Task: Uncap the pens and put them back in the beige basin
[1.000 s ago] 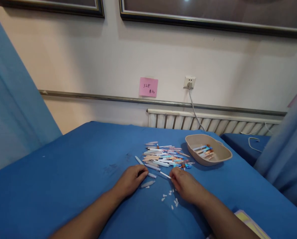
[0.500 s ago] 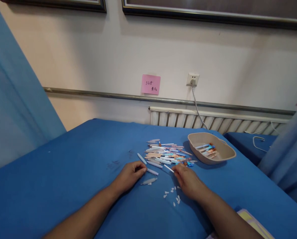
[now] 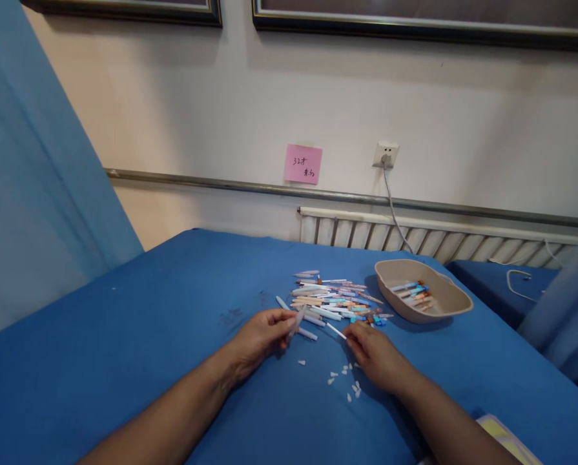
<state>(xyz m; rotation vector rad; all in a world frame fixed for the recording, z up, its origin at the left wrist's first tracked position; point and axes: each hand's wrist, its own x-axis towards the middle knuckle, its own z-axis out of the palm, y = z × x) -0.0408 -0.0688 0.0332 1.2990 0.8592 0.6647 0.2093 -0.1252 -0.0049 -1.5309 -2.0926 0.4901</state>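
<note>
My left hand (image 3: 267,332) is closed on a greyish, see-through pen barrel (image 3: 297,321), held tilted above the cloth. Between the fingers of my right hand (image 3: 373,352) is a thin white stick (image 3: 336,330), which looks like a pen refill and points left toward the pile. Just beyond both hands lies a loose heap of pens and pen parts (image 3: 325,300) in white, orange, pink and blue. A pale lilac barrel (image 3: 307,334) rests beside my left hand. Several small white tips (image 3: 334,374) are scattered near my right hand, and a single tip (image 3: 301,363) lies apart from them.
A beige basket (image 3: 422,316) with several pens in it stands at the right of the blue-covered surface (image 3: 172,323). Behind are a radiator (image 3: 361,226), a metal rail (image 3: 221,184) and a plugged-in cable (image 3: 392,206). Blue curtains hang on both sides.
My left hand has taken up the greyish pen barrel that lay on the cloth, uncovering a small white tip. The right hand still holds the white stick. The view has shifted slightly.
</note>
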